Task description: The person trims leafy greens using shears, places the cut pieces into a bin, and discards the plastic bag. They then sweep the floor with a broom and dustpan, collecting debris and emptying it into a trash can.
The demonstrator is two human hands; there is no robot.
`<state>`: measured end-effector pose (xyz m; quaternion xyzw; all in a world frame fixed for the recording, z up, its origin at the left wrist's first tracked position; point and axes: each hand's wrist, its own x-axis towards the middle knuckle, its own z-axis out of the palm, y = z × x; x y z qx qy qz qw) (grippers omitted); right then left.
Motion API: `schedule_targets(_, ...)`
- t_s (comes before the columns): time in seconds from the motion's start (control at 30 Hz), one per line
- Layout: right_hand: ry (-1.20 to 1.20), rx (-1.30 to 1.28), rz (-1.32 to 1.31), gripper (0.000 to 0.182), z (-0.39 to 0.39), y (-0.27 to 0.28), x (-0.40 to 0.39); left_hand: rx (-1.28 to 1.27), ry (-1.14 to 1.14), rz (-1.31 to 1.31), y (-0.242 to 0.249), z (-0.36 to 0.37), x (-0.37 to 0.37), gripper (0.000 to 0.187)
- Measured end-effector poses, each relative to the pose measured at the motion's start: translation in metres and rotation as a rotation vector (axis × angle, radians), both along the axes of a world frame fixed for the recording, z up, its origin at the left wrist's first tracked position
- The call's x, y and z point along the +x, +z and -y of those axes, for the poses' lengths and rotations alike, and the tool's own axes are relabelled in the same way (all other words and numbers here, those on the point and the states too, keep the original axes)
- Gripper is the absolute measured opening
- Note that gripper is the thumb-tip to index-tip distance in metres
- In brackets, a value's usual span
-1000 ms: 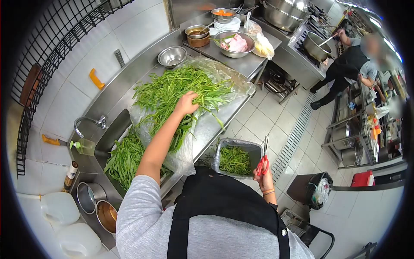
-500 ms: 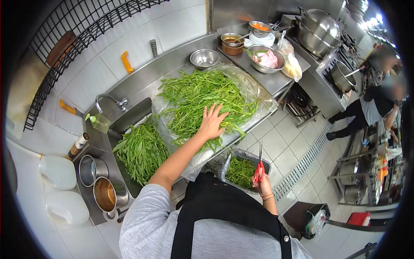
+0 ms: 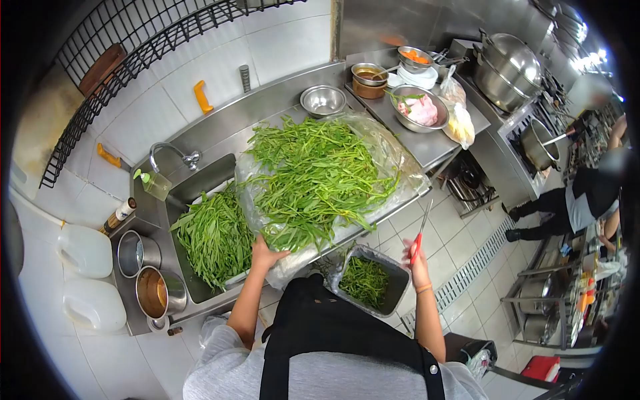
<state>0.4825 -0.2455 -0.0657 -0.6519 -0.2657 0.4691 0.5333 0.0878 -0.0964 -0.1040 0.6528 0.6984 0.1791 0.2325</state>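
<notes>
Right at the apron, working well seems to call for keeping the red-handled scissors well apart from the other hand, and for taking the greens gently so the leaves don't bruise. The left hand reaches forward to the heap's near edge, thumb spread wide; its fingertips are lost by the leaves, so I can't tell whether they pinch anything. The right hand is held out to the side, gripping the scissors, blades pointing up and away from the body. Between them, lower down, stands a grey bin holding green pieces. Past it the leafy greens lie heaped on a clear plastic sheet, with more in the sink to the left. Farther back sit a metal bowl and some pale pink meat; beyond, another person stands near a pot.
</notes>
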Motion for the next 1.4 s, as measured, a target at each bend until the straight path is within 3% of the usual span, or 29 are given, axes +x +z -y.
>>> schedule_targets(0.03, 0.012, 0.033, 0.072, 0.055, -0.025, 0.003, 0.007, -0.259, -0.116, 0.008, -0.004, -0.007, -0.006, 0.061)
schedule_targets(0.07, 0.031, 0.079, 0.07, 0.054, -0.049, 0.004, 0.015, -0.257, -0.109, 0.006, 0.0, -0.011, -0.007, 0.061)
schedule_targets(0.13, 0.05, 0.134, 0.064, 0.053, -0.099, 0.003, 0.026, -0.199, -0.065, -0.064, 0.022, -0.025, -0.004, 0.038)
schedule_targets(0.17, 0.031, 0.161, 0.086, 0.052, -0.124, 0.003, 0.028, -0.191, -0.065, -0.067, 0.038, -0.039, -0.004, 0.038)
schedule_targets(0.23, 0.002, 0.198, 0.111, 0.051, -0.175, -0.001, 0.037, -0.052, -0.04, 0.076, 0.069, -0.084, 0.0, 0.027)
schedule_targets(0.27, -0.017, 0.255, 0.247, 0.057, -0.201, -0.005, 0.041, 0.086, -0.101, 0.063, 0.075, -0.112, 0.002, 0.028)
schedule_targets(0.33, -0.054, 0.31, 0.391, 0.064, -0.245, -0.01, 0.059, 0.229, -0.178, 0.058, 0.063, -0.17, 0.004, 0.029)
schedule_targets(0.4, 0.031, -0.035, 0.75, 0.078, -0.281, -0.009, 0.076, 0.475, -0.208, 0.034, 0.03, -0.235, 0.008, 0.045)
schedule_targets(0.43, 0.014, -0.041, 0.75, 0.078, -0.292, -0.011, 0.078, 0.476, -0.226, 0.038, 0.02, -0.254, 0.011, 0.045)
schedule_targets(0.5, -0.009, -0.039, 0.935, 0.087, -0.309, -0.019, 0.077, 0.443, -0.033, -0.058, 0.001, -0.282, 0.017, 0.08)
schedule_targets(0.53, 0.014, -0.114, 1.09, 0.085, -0.311, -0.019, 0.072, 0.281, 0.098, -0.044, 0.004, -0.288, 0.023, 0.116)
schedule_targets(0.57, 0.006, -0.136, 1.087, 0.085, -0.314, -0.019, 0.068, 0.268, 0.08, -0.044, 0.007, -0.294, 0.028, 0.116)
schedule_targets(0.63, 0.081, -0.02, 0.971, 0.084, -0.314, -0.026, 0.067, 0.144, 0.031, 0.122, 0.015, -0.297, 0.037, 0.135)
schedule_targets(0.67, 0.187, -0.07, 0.711, 0.086, -0.315, -0.04, 0.068, 0.13, 0.019, 0.121, 0.017, -0.298, 0.042, 0.135)
schedule_targets(0.7, 0.18, -0.085, 0.709, 0.086, -0.311, -0.045, 0.06, 0.102, -0.086, 0.201, 0.019, -0.298, 0.048, 0.138)
schedule_targets(0.77, 0.093, 0.143, 0.543, 0.092, -0.296, -0.057, 0.025, 0.056, -0.19, 0.287, 0.016, -0.289, 0.058, 0.14)
schedule_targets(0.83, 0.072, 0.165, 0.43, 0.098, -0.29, -0.062, 0.001, -0.037, -0.373, 0.357, 0.018, -0.279, 0.07, 0.141)
schedule_targets(0.9, 0.098, 0.16, 0.423, 0.1, -0.285, -0.06, -0.018, 0.027, -0.444, 0.349, 0.031, -0.262, 0.086, 0.141)
schedule_targets(0.97, 0.112, 0.142, 0.209, 0.101, -0.282, -0.055, -0.035, -0.049, -0.527, 0.35, 0.042, -0.249, 0.107, 0.141)
schedule_targets(1.03, 0.139, 0.154, 0.225, 0.1, -0.282, -0.062, -0.053, 0.007, -0.563, 0.355, 0.037, -0.233, 0.128, 0.134)
schedule_targets(1.13, 0.08, 0.146, 0.036, 0.1, -0.283, -0.051, -0.07, 0.005, -0.657, 0.659, 0.035, -0.211, 0.148, 0.114)
schedule_targets(1.23, 0.056, 0.12, 0.088, 0.098, -0.287, -0.036, -0.071, -0.019, -0.628, 0.68, 0.03, -0.2, 0.154, 0.111)
schedule_targets(1.4, 0.091, 0.292, -0.05, 0.077, -0.284, -0.024, -0.069, 0.028, -0.613, 0.736, 0.038, -0.18, 0.165, 0.108)
